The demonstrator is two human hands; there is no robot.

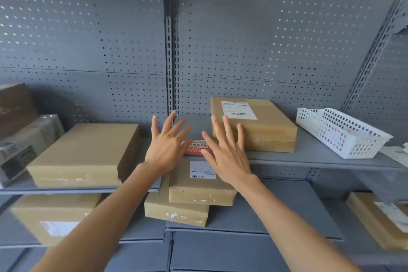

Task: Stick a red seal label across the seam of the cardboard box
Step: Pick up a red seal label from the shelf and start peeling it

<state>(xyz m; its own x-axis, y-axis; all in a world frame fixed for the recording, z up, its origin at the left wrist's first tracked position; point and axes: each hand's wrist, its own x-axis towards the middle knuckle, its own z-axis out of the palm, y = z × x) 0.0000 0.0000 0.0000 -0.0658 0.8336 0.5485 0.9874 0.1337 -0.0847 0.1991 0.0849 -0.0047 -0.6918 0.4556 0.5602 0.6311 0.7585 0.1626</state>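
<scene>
A flat cardboard box (198,192) with a white shipping label lies on top of another flat box (174,212) in the middle. A red seal label (196,147) with white print shows at its far end, between my hands; I cannot tell whether it lies across a seam. My left hand (167,146) hovers with its fingers spread, its edge covering the label's left end. My right hand (225,150) is spread too, its thumb over the label's lower right corner. Neither hand holds anything.
Grey metal shelving with a pegboard back (254,51) fills the view. A large flat box (86,152) lies at left, a labelled box (256,126) behind my right hand, and a white plastic basket (344,134) at right. More boxes (50,216) sit on the lower shelf.
</scene>
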